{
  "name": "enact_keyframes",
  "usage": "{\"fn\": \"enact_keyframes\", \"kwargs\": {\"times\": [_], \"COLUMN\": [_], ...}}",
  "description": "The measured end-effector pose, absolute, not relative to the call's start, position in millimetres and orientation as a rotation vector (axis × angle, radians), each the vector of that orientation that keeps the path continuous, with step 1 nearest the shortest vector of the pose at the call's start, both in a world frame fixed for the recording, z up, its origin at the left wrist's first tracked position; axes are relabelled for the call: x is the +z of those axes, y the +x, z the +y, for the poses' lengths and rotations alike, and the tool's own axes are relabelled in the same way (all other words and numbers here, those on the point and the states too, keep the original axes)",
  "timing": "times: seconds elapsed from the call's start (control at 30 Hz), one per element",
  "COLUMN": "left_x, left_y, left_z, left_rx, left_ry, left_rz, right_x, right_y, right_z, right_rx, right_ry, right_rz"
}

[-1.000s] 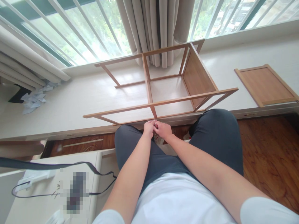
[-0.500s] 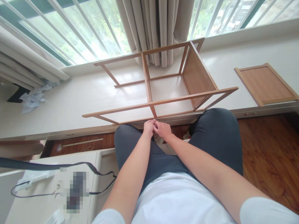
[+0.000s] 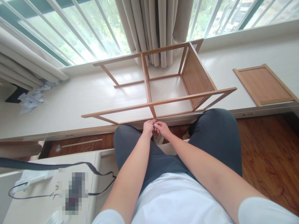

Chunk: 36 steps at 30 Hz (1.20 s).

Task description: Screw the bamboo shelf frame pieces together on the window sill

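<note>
Frame (image 3: 158, 102) rail just beyond left hand (image 3: 149, 127) and right hand (image 3: 162, 129).

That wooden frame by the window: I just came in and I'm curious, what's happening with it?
A seated person has both hands together at the near edge of a wooden shelf frame lying on its side on the pale window ledge. The left hand and right hand pinch something small between the fingertips, too small to identify. A separate wooden panel lies flat further right on the ledge.
</note>
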<state>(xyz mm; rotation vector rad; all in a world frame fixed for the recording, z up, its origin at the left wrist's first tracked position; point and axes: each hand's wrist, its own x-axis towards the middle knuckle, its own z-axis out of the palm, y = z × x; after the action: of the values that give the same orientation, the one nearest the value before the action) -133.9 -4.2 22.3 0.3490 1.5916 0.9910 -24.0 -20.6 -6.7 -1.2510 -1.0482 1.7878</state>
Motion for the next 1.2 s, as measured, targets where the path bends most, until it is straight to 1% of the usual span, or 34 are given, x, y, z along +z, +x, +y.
{"fn": "enact_keyframes", "kwargs": {"times": [0.17,0.6,0.97,1.2], "left_x": [24.5,22.6,21.0,23.5], "left_y": [-133.2,-133.4,-133.6,-132.9], "left_z": [-5.0,-4.4,-4.3,-5.8], "left_rx": [0.975,0.983,0.988,0.989], "left_ry": [0.366,0.37,0.39,0.399], "left_rz": [1.573,1.602,1.573,1.548], "right_x": [-5.0,-7.8,-7.0,-1.8], "right_y": [-26.0,-27.5,-27.7,-28.4], "right_z": [-19.8,-16.5,-18.3,-17.4], "right_rx": [1.883,1.786,1.945,2.08], "right_ry": [-1.205,-1.341,-1.217,-1.166], "right_rz": [-0.926,-0.93,-0.853,-0.694]}}
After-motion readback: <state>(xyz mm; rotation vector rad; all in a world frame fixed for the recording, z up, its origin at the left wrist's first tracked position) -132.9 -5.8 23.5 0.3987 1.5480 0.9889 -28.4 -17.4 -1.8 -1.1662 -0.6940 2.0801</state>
